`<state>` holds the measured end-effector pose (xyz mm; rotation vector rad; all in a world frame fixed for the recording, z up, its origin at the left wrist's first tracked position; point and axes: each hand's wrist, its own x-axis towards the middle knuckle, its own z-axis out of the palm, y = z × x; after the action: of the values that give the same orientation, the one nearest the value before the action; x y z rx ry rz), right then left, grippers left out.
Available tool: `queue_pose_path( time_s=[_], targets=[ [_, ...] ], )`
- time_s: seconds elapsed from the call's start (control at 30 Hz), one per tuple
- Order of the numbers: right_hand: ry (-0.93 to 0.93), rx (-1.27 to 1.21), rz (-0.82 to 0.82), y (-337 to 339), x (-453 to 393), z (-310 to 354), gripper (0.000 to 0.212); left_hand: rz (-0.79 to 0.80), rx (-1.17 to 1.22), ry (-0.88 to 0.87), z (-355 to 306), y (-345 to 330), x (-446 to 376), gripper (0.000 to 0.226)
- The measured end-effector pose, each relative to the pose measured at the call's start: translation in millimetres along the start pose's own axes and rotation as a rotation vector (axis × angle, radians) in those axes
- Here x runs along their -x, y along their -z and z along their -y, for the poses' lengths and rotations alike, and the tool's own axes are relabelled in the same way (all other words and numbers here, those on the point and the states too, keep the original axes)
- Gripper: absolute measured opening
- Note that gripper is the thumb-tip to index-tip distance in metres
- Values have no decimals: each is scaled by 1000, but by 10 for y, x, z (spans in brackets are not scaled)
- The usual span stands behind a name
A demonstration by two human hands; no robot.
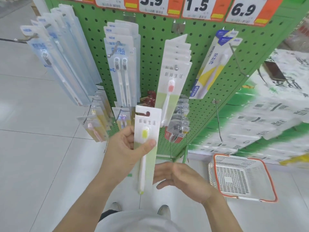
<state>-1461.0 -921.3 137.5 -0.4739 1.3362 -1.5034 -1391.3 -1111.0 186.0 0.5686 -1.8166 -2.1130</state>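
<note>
My left hand (pixel 127 148) grips a packaged toothbrush (pixel 147 131) upright, thumb pressed across the front of the card. The pack is white and pale green, and its brush has a yellow head. My right hand (pixel 180 178) hovers just right of the pack's lower end, fingers relaxed and slightly blurred, holding nothing. Behind the pack, several matching packs with a pink-headed brush (pixel 173 77) hang from a hook on the green pegboard (pixel 150 47).
More toothbrush packs hang at the left (pixel 61 61), the centre (pixel 122 67) and the right (pixel 212 67). Price tags (pixel 197 5) line the top. A white basket with an orange rim (pixel 240 176) sits on the tiled floor at right, beside stacked green-white packages (pixel 267 114).
</note>
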Motion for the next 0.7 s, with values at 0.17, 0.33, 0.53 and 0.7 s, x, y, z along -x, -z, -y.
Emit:
queue_pose_path(
  time_s=[0.17, 0.33, 0.53, 0.7],
  targets=[
    [201, 163, -246, -143, -24, 65, 38, 24, -110, 18, 15, -130, 33, 29],
    [351, 270, -394, -132, 84, 208, 21, 136, -240, -56, -105, -211, 32, 37],
    [548, 236, -649, 105, 265, 437, 10, 111, -284, -216, -258, -182, -4, 48],
    [701, 290, -856, 164, 204, 726, 24, -74, -281, -385, -513, -258, -161, 29]
  ],
)
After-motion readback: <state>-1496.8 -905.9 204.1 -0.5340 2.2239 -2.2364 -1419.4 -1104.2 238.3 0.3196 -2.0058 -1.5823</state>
